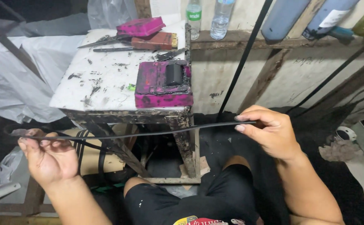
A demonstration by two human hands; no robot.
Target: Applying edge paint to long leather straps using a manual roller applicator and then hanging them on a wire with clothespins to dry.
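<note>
**Black strip stretched between two hands in front of a stained work stand**

Down at the lower left, the left hand (48, 160) is palm-up with its fingers curled over one end of a long thin black rubber-like strip (140, 132), so it's gripping that end. From there the strip runs nearly level across the middle of the view, passing in front of the legs of a small white-topped wooden counter (103, 79) smeared with dark marks. More black bands hang loosely below it, near the left wrist.

On the counter, toward its front right corner, sits a magenta-stained square ink pad box (163, 85) with a small black roller resting in it. Further back there's a flat magenta tin (140, 26), a reddish-brown block (155, 40) and a pair of dark metal scissors (100, 41). Behind those, two clear plastic bottles (209, 16) stand on a wooden ledge against the wall.

Over on the right, the right hand (269, 133) pinches the other end of the strip between thumb and fingertips, a bit higher than the left. The person's knees in black shorts show at the bottom.
</note>
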